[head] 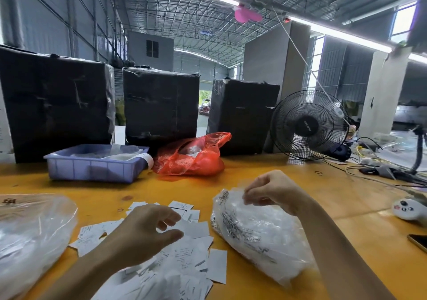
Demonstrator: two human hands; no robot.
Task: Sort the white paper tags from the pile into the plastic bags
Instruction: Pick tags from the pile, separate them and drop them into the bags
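Yellow table (265,168), left hand (147,232) over tag pile (184,253) — fingers loose, right hand (275,191) pinching clear bag (254,235) — print unreadable

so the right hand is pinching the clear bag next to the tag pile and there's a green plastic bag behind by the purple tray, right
Not quite: the plastic bag by the purple tray is red, not green, as the head view shows. The rest holds: the right hand pinches the top of the clear bag beside the tag pile.
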